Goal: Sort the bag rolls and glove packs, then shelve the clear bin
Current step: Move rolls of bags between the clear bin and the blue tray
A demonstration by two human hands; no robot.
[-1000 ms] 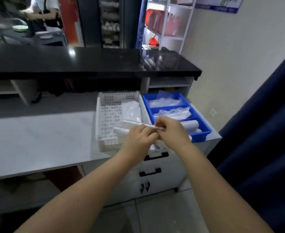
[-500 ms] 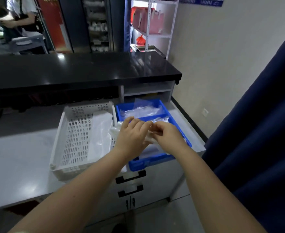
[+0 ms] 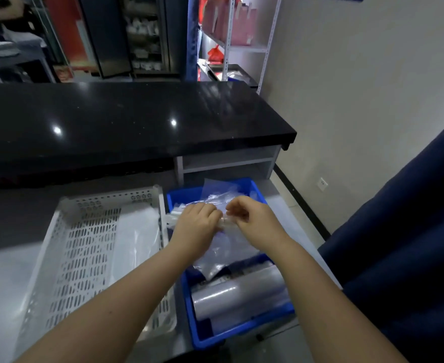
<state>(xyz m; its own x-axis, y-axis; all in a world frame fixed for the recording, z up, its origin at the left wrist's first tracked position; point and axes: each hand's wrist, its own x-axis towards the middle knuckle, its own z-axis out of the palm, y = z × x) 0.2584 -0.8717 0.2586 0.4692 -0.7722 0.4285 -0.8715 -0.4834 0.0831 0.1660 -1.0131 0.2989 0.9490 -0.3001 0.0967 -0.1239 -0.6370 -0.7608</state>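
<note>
Both hands are closed on 1 thin roll of clear bags (image 3: 222, 223), held level just above the blue bin (image 3: 241, 336). The left hand (image 3: 194, 226) wraps over the roll's left part, fingers curled down across it, and the right hand (image 3: 252, 218) pinches the right end with its fingertips; only a short stretch of the roll shows between them, plus a pale stub sticking out past the left knuckles. Loose film hangs from the roll and drapes into the middle of the bin.

This roll looks very light and soft, more a twist of film than a firm tube, so it will probably sag or unwind if held by 1 end only. The film is glossy and likely slippery; a grip around the rolled body, as now, seems safer than a hold on the trailing sheet, which would just pull more film off.

Below the hands, the near end of the bin holds a much thicker roll of film (image 3: 236, 292), which appears firmer and heavier and would suit a whole-hand grasp around its middle. At the far end lie crumpled clear packs (image 3: 215, 192); whether they hold gloves cannot be told. Just left of the bin, touching it, stands a white slotted basket (image 3: 84, 258) with a clear sheet (image 3: 137, 239) lying inside.
</note>
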